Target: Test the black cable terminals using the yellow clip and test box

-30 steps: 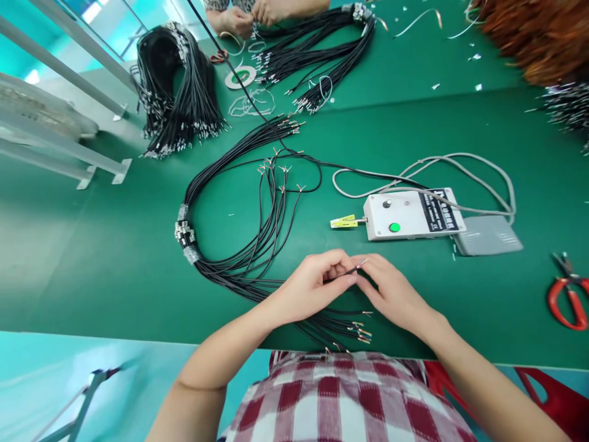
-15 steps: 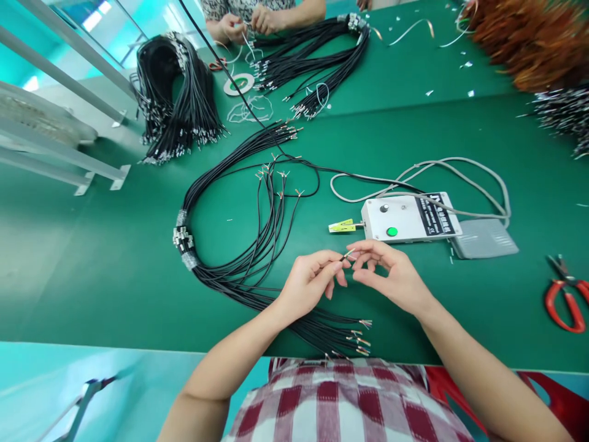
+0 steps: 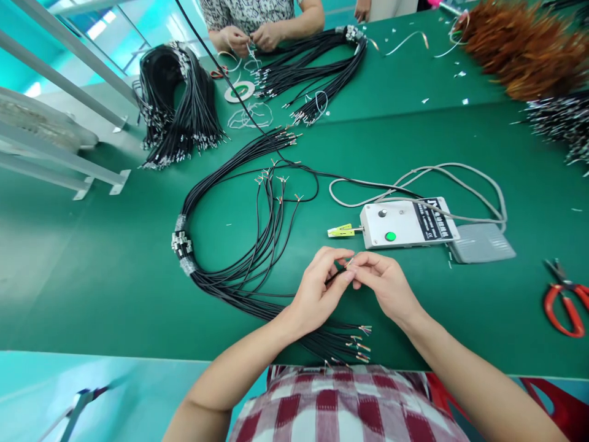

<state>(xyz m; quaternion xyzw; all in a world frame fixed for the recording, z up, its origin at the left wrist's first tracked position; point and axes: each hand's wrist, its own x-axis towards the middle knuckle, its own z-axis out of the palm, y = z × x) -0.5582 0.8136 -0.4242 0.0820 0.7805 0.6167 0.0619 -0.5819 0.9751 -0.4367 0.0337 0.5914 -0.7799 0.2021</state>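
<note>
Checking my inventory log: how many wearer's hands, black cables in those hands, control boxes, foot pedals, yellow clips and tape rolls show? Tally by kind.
Left hand and right hand: 2
Black cable in those hands: 1
White control box: 1
Grey foot pedal: 1
Yellow clip: 1
White tape roll: 1
Total: 7

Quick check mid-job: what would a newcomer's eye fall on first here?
Probably the bushy orange-brown pile at the far right of the green table, then the white box with its green button, just beyond the right hand. Left of centre, a black cable bundle curves in a wide C. Nearer, the left hand holds one cable, its exposed wires at the right fingers.
</note>
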